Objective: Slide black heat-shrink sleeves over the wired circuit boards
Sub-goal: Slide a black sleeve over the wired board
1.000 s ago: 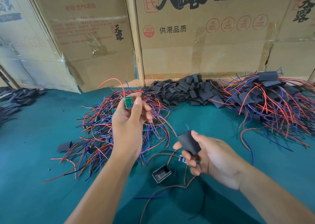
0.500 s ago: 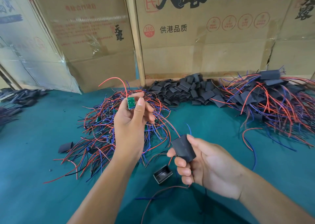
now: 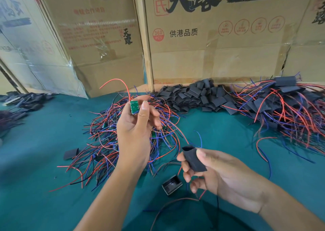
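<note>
My left hand (image 3: 135, 130) pinches a small green circuit board (image 3: 134, 107) between thumb and fingers, held up over a tangle of red and blue wired boards (image 3: 109, 142). A red wire arcs up from the board, and other wires trail down toward my right hand. My right hand (image 3: 219, 176) pinches a black heat-shrink sleeve (image 3: 193, 157) with its open end up, lower and to the right of the board. The board and the sleeve are apart.
A heap of loose black sleeves (image 3: 197, 95) lies at the back, with sleeved boards and wires (image 3: 284, 107) piled to its right. A small black open box (image 3: 172, 184) and a stray sleeve (image 3: 71, 153) sit on the green table (image 3: 35, 169). Cardboard boxes (image 3: 211, 37) wall the back.
My right hand has moved slightly left and up with the sleeve, turning its open end upward. My left hand keeps the board in about the same place.
</note>
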`<state>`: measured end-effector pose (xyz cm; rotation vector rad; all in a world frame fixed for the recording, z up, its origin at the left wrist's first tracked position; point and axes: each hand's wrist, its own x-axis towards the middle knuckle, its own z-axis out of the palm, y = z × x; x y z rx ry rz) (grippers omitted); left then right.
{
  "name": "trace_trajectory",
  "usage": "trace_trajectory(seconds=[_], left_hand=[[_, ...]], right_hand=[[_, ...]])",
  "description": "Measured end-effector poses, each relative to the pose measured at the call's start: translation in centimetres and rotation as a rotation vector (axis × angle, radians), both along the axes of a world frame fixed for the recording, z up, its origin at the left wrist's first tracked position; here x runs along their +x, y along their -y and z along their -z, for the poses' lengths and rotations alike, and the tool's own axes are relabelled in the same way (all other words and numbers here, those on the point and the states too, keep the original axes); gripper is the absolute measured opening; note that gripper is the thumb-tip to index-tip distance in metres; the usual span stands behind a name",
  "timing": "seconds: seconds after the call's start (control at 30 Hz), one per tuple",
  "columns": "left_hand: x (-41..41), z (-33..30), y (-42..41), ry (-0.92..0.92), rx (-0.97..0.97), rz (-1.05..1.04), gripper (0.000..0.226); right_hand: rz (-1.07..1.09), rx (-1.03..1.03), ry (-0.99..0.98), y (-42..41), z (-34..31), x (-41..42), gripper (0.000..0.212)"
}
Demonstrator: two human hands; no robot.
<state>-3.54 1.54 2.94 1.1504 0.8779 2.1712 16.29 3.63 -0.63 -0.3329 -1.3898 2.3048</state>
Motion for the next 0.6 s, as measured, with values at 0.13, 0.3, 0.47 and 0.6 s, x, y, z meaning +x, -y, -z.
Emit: trace_trajectory(seconds=[0.13, 0.3, 0.47, 0.6], left_hand=[[-0.11, -0.03, -0.06, -0.002, 0.0, 0.001, 0.011], [-0.14, 0.08, -0.13, -0.008, 0.002, 0.02, 0.011], [0.09, 0.16, -0.02, -0.012, -0.011, 0.043, 0.012], [0.82, 0.18, 0.11, -0.018, -0.015, 0.089, 0.013]], right_hand=[[0.004, 0.027, 0.012, -0.14, 0.04, 0.08, 0.056], [-0.016, -0.023, -0.003, 0.03, -0.02, -0.13, 0.054], [-0.027, -0.058, -0.028, 0.03, -0.23, -0.06, 0.052], [-0.013, -0.08, -0.035, -0.01, -0.13, -0.07, 0.051]])
